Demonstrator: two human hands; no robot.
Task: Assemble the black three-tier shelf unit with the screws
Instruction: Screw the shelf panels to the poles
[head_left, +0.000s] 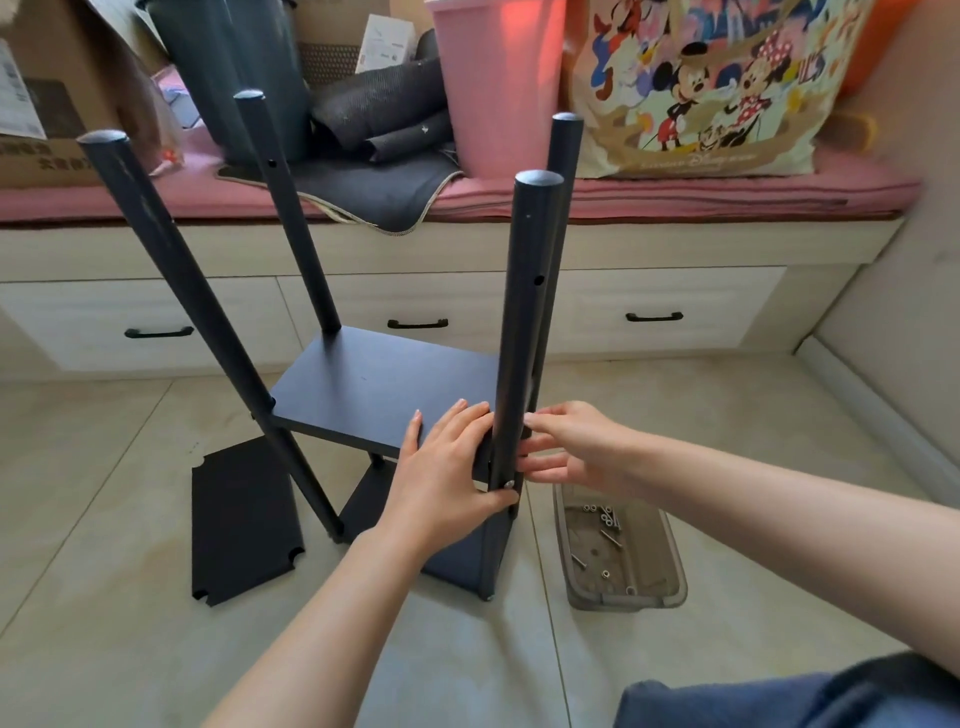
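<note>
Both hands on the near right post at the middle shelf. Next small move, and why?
Probably turn the screw home. Left hand presses the shelf corner against the post, thumb beside the screw head; right hand steadies the post. The head looks proud, so the joint seems loose.

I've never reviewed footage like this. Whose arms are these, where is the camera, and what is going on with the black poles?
There is one view, from a camera worn on a person's head, looking down at their own bare hands. No machine is involved. The left hand rests on the middle shelf board with its thumb at a screw in the near right pole. The right hand touches that pole from the other side. On the tiled floor lie a loose shelf board and a tray of screws.
</note>
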